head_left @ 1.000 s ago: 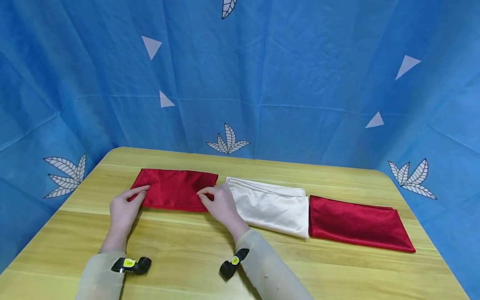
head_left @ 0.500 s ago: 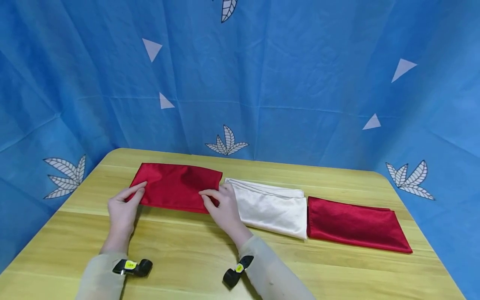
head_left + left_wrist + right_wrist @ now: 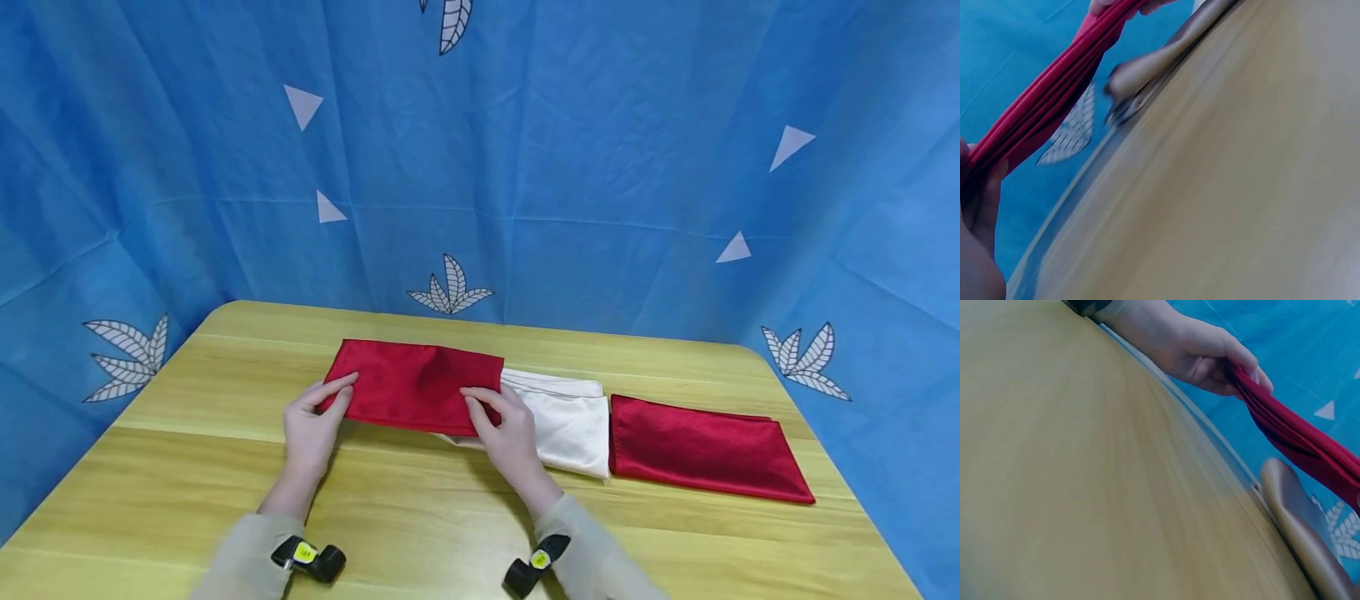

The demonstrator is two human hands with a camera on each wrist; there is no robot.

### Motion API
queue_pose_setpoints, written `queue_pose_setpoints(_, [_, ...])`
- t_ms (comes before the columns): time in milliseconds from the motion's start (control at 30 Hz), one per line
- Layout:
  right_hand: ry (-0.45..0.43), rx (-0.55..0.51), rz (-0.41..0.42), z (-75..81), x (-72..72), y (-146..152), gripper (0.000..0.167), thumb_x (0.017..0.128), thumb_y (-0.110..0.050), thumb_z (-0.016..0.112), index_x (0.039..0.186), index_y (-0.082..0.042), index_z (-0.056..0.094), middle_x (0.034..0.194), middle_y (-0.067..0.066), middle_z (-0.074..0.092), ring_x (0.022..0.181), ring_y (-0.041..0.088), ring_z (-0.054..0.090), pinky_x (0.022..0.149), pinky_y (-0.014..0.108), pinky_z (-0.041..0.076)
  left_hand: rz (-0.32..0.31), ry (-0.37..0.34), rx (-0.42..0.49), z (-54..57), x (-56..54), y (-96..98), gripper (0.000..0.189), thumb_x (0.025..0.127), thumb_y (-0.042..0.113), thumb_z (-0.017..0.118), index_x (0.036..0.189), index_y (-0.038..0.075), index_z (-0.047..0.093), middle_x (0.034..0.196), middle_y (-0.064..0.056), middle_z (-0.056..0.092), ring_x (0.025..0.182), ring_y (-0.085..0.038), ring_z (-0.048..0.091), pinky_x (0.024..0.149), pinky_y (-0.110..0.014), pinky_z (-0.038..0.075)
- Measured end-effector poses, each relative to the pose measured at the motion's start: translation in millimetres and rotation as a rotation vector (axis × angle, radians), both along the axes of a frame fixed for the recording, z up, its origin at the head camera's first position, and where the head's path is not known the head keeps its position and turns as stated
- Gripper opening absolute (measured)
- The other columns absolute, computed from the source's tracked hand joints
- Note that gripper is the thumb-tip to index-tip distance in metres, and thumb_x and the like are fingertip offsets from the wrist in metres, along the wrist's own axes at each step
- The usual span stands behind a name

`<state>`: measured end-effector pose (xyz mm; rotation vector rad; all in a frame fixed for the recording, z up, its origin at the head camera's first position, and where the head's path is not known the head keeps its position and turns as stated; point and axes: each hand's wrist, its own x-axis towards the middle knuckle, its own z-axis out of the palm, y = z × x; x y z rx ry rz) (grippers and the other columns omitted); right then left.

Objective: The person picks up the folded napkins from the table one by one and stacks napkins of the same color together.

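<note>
A folded red satin cloth (image 3: 420, 383) is held off the table between both hands, partly over a folded white satin cloth (image 3: 573, 429). My left hand (image 3: 309, 429) pinches its left end between thumb and fingers; my right hand (image 3: 512, 437) pinches the right end. Seen edge-on in the left wrist view, the red cloth (image 3: 1047, 94) shows several stacked layers and hangs clear of the tabletop. The right wrist view has the left hand (image 3: 1191, 347) gripping one end. The white cloth's left part is mostly hidden behind the red one and the right hand.
A second folded red cloth (image 3: 708, 450) lies right of the white one, close against its edge. The wooden table (image 3: 405, 525) has rounded far corners. A blue patterned curtain (image 3: 600, 150) hangs behind it and along both sides.
Both hands have lifted the left red cloth off the table and carried it to the right, so that it now overlaps the white cloth. The other cloths have stayed put.
</note>
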<state>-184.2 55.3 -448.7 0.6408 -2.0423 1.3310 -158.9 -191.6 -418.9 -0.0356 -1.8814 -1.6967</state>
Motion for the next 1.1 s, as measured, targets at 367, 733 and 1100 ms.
queue_pose_setpoints(367, [0.044,-0.046,-0.082,13.7,35.4,62.0,0.020,0.078,0.014,0.068,0.095,0.003,0.072,0.095,0.017,0.066,0.089,0.022,0.059,0.081,0.014,0.042,-0.159,0.038,-0.046,-1.8,10.3,58.3,0.019,0.083,-0.010,0.067,0.101,-0.009,0.071,0.102,-0.024,0.067,0.096,-0.014,0.060,0.078,-0.014,0.047])
queue_pose_setpoints(733, [0.068,-0.058,-0.284,24.7,54.7,119.1,0.023,0.074,0.021,0.066,0.091,0.007,0.071,0.085,0.021,0.066,0.093,0.008,0.055,0.093,0.017,0.038,-0.327,0.018,-0.053,1.3,14.6,119.8,0.022,0.084,-0.007,0.067,0.106,-0.006,0.071,0.104,-0.018,0.068,0.093,-0.019,0.060,0.073,-0.013,0.045])
queue_pose_setpoints(1100, [0.024,-0.066,-0.503,0.1,49.5,194.8,0.021,0.080,0.011,0.068,0.094,-0.002,0.075,0.093,-0.002,0.065,0.102,0.001,0.051,0.093,0.015,0.036,-0.546,-0.142,-0.098,-15.8,8.4,180.1,0.032,0.091,0.010,0.065,0.123,0.006,0.065,0.125,-0.009,0.059,0.122,-0.027,0.047,0.088,-0.028,0.048])
